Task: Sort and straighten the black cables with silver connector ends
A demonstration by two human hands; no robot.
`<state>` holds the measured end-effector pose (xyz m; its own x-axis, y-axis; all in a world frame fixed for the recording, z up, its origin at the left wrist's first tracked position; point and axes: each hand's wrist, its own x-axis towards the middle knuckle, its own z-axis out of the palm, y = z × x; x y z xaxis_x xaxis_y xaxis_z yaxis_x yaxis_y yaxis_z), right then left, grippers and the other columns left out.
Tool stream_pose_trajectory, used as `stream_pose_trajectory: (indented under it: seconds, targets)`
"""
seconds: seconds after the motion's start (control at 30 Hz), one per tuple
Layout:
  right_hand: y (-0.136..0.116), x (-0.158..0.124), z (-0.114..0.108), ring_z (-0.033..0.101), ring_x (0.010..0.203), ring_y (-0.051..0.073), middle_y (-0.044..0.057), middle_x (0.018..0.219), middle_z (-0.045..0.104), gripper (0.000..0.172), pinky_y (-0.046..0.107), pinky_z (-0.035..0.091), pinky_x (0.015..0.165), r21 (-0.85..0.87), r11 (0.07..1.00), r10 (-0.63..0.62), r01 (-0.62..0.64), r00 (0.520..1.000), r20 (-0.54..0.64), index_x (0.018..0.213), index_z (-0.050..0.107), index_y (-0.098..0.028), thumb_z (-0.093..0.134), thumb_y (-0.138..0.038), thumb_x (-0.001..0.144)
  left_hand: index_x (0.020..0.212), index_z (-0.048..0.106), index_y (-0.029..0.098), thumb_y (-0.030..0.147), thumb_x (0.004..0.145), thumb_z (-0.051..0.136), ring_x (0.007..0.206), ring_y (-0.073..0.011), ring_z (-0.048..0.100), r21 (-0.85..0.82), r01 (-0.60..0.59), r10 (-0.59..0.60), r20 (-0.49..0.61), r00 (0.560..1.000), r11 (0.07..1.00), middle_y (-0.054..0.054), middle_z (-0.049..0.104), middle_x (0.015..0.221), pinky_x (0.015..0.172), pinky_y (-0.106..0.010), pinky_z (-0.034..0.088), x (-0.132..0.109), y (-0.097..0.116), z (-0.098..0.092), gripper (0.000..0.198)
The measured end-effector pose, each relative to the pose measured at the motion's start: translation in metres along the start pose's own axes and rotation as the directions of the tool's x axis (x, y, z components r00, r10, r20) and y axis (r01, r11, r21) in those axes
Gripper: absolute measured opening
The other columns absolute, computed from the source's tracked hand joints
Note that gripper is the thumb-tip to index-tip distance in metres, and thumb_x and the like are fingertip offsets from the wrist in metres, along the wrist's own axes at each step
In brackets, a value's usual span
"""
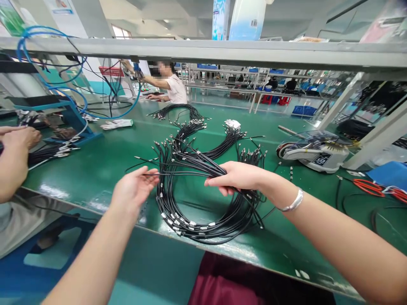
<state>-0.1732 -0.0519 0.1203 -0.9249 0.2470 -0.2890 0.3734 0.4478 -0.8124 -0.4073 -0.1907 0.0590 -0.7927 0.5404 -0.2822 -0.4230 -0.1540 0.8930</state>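
- Black cable bundle [203,228] lies looped at the near edge of our green table [104,169]. Its lower curve is dotted with small metal connectors, and its upper strands are lifted off the surface.
- Our right hand [237,178] is closed around those upper strands, with the fingers wrapped over them. A silver bracelet [294,203] sits on that wrist.
- Our left hand [135,188] is just left of the loop, its fingertips pinched on a single cable [165,174]. This cable runs level across to the strands in the right hand.
- Just behind the loop we see more loose cables [190,144] fanned over the table, their connector ends pointing outward.
- At the left edge a co-worker's hand [15,146] rests on another cable bunch [51,152].
- To the right stand a white tape dispenser [314,154] and, nearer the edge, red-handled cutters [369,186].
- Farther back a white glove [116,123] lies flat on the table, with blue hose [47,63] coiled above it.
- At the far side of the table a person in a white shirt [176,89] sits with both arms reaching left.
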Motion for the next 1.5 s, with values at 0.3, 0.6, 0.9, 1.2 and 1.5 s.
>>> stream_pose_trajectory:
  seconds: [0.3, 0.6, 0.9, 1.2, 1.5]
  targets:
    - [0.006, 0.006, 0.026, 0.054, 0.05, 0.008, -0.001, 0.069, 0.061, 0.022, 0.018, 0.044, 0.047, 0.011, 1.0, 0.024, -0.024, 0.998, 0.066, 0.101, 0.054, -0.018, 0.053, -0.027, 0.082, 0.135, 0.021, 0.037, 0.016, 0.082, 0.049, 0.07, -0.0078, 0.062, 0.279, -0.444, 0.386, 0.24, 0.891, 0.851, 0.006, 0.064, 0.087, 0.067, -0.024, 0.05, 0.062, 0.106, -0.004, 0.063]
    - [0.018, 0.026, 0.063, 0.056, 0.053, 0.01, 0.002, 0.065, 0.059, 0.018, 0.018, 0.041, 0.046, -0.143, 0.988, 0.062, -0.062, 0.998, -0.005, 0.07, 0.047, -0.014, 0.048, -0.028, 0.082, 0.116, 0.056, 0.021, 0.023, 0.078, 0.051, 0.119, -0.0198, 0.049, 0.87, -0.385, 0.622, 0.121, 0.773, 0.309, -0.005, 0.054, 0.124, 0.109, -0.04, 0.035, -0.016, -0.004, -0.038, 0.038]
    - [0.031, 0.023, 0.067, 0.055, 0.054, 0.01, -0.001, 0.06, 0.06, 0.013, 0.016, 0.04, 0.047, -0.114, 0.993, -0.027, 0.027, 1.0, 0.008, 0.08, 0.055, -0.017, 0.055, -0.027, 0.071, 0.11, 0.061, 0.032, 0.014, 0.075, 0.058, 0.107, -0.0127, 0.054, 0.622, -0.781, 0.563, 0.667, 0.488, -0.06, 0.001, 0.063, 0.11, 0.099, -0.024, 0.041, -0.123, -0.117, -0.057, 0.04]
    - [0.032, 0.026, 0.086, 0.051, 0.057, 0.011, 0.0, 0.067, 0.061, 0.017, 0.02, 0.03, 0.049, -0.268, 0.963, -0.017, -0.026, 0.987, -0.157, 0.073, 0.061, -0.019, 0.057, -0.035, 0.068, 0.119, 0.055, 0.031, 0.005, 0.077, 0.049, 0.123, -0.0145, 0.046, 0.684, -0.729, 0.651, 0.564, 0.509, -0.021, -0.002, 0.055, 0.122, 0.107, -0.031, 0.037, -0.118, -0.157, -0.07, 0.049]
    - [0.04, 0.033, 0.096, 0.051, 0.055, 0.011, 0.002, 0.063, 0.06, 0.019, 0.02, 0.031, 0.049, -0.312, 0.95, -0.028, -0.003, 0.995, -0.096, 0.068, 0.06, -0.017, 0.053, -0.034, 0.069, 0.115, 0.057, 0.028, 0.008, 0.078, 0.047, 0.122, -0.0155, 0.046, 0.725, -0.688, 0.678, 0.495, 0.543, 0.023, -0.004, 0.055, 0.122, 0.107, -0.036, 0.039, -0.119, -0.165, -0.066, 0.043]
